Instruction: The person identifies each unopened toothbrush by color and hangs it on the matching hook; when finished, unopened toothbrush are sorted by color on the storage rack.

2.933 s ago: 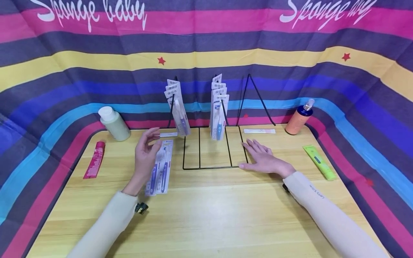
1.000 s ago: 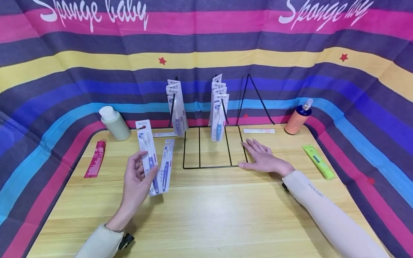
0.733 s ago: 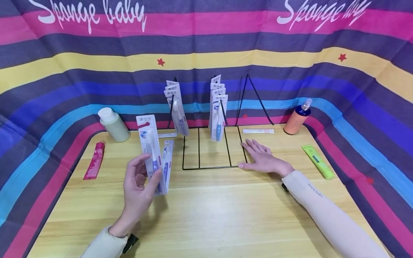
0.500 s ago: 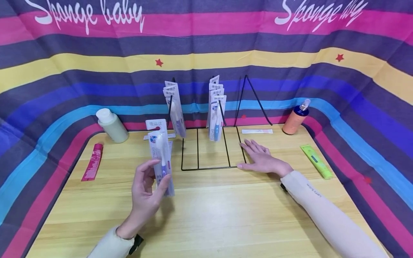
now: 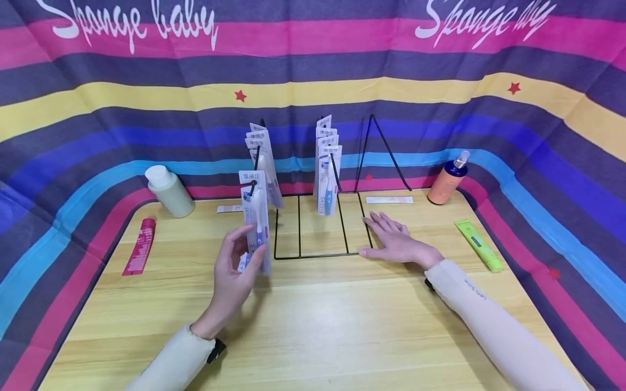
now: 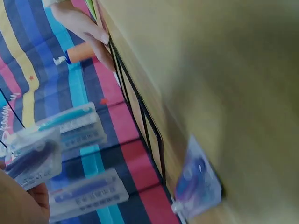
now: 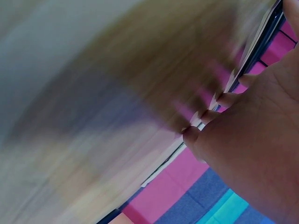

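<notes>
My left hand [image 5: 238,266] pinches a packaged toothbrush [image 5: 259,209] with a purple handle, upright, thumb in front. Its card's hole is at the front tip of the left arm of a black wire rack [image 5: 318,256]; whether the wire passes through, I cannot tell. Several packaged toothbrushes [image 5: 268,163] hang farther back on that arm, and several more [image 5: 329,184] hang on the middle arm. Another packaged toothbrush [image 6: 198,186] lies on the table, mostly hidden behind the held one in the head view. Fingers extended, my right hand [image 5: 398,241] rests on the right edge of the rack's base.
Left of the rack are a pale green bottle [image 5: 171,193] and a pink tube [image 5: 140,247]. On the right stand an orange pump bottle [image 5: 446,183] and a green tube [image 5: 479,244]. The rack's right arm [image 5: 388,149] is bare. Striped cloth [image 5: 313,65] borders the table.
My left hand has picked up one of two packaged toothbrushes from the table, raised it upright and carried it right to the left arm's tip. My right hand has stayed put.
</notes>
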Demonstrator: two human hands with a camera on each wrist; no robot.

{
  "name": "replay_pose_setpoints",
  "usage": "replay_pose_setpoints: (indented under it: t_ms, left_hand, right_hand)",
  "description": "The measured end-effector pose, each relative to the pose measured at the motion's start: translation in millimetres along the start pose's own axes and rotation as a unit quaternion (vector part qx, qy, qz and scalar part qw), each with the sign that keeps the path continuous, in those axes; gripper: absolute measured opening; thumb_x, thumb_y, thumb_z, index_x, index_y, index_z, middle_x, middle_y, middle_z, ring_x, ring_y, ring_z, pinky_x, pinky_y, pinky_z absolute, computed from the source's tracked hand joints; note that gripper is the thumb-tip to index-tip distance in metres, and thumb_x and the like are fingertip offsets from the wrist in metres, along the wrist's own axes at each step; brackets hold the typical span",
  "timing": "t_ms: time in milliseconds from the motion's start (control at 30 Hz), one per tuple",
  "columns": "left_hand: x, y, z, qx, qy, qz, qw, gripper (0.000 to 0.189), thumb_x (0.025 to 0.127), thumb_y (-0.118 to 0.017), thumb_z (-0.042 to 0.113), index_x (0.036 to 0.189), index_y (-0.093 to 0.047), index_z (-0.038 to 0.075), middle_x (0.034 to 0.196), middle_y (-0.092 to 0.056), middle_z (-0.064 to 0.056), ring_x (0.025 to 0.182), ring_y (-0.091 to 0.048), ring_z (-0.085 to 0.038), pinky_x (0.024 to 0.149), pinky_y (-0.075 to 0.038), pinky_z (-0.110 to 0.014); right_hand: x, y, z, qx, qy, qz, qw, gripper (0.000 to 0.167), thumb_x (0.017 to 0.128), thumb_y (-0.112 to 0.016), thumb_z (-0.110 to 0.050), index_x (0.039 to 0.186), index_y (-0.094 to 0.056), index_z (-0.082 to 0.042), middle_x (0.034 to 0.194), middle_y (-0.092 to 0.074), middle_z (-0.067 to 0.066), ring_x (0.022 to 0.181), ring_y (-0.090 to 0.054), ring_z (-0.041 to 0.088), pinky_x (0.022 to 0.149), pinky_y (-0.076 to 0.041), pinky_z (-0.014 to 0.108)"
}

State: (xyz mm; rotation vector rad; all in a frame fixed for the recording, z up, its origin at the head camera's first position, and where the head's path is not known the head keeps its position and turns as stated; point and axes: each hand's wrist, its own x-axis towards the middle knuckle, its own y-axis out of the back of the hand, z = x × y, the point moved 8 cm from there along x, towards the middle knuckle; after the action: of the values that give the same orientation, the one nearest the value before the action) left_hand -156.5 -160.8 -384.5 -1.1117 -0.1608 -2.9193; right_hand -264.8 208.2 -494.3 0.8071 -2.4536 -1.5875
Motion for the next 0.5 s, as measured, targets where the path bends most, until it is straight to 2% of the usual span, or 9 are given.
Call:
replay_pose_setpoints:
  t_ms: [100, 167, 367, 500]
  left_hand:
    - [12.2, -0.6, -9.8, 0.004, -0.018, -0.003, 0.9998, 0.056, 0.094, -0.065, -0.022, 0.147, -0.054, -0.010, 0.129, -0.059, -0.025, 0.112, -0.062, -0.024, 0.094, -0.054, -0.026]
    - [22.0, -1.0, -18.5, 0.003, -0.017, -0.011, 0.9998, 0.056, 0.094, -0.067, -0.020, 0.147, -0.055, -0.009, 0.129, -0.059, -0.026, 0.112, -0.060, -0.025, 0.094, -0.052, -0.027]
    - [51.4, 0.3, -46.3, -0.001, 0.021, -0.019, 0.9996, 0.050, 0.099, -0.068, -0.010, 0.148, -0.057, -0.005, 0.138, -0.061, -0.023, 0.116, -0.054, -0.032, 0.098, -0.047, -0.036]
    - [65.1, 2.5, -59.1, 0.004, 0.023, -0.017, 0.9996, 0.051, 0.099, -0.068, -0.009, 0.149, -0.057, -0.005, 0.140, -0.061, -0.023, 0.118, -0.053, -0.038, 0.100, -0.044, -0.041]
  right_hand:
    - [-0.8, -0.3, 0.4, -0.002, -0.001, -0.001, 1.0000, 0.107, 0.102, -0.060, -0.072, 0.177, -0.012, -0.014, 0.182, 0.001, 0.015, 0.166, 0.006, 0.040, 0.123, -0.003, 0.077]
    - [-1.3, 0.2, 0.6, -0.003, -0.001, 0.002, 1.0000, 0.107, 0.102, -0.061, -0.072, 0.177, -0.012, -0.013, 0.182, 0.000, 0.015, 0.166, 0.005, 0.040, 0.123, -0.003, 0.077]
    - [-1.5, -0.4, 1.4, -0.002, -0.001, 0.002, 1.0000, 0.106, 0.102, -0.062, -0.070, 0.177, -0.012, -0.013, 0.182, 0.000, 0.015, 0.166, 0.006, 0.040, 0.123, -0.003, 0.075]
    - [-0.2, -0.5, 0.5, 0.000, 0.003, 0.005, 1.0000, 0.105, 0.103, -0.062, -0.069, 0.177, -0.013, -0.012, 0.182, 0.000, 0.016, 0.166, 0.005, 0.040, 0.123, -0.003, 0.076]
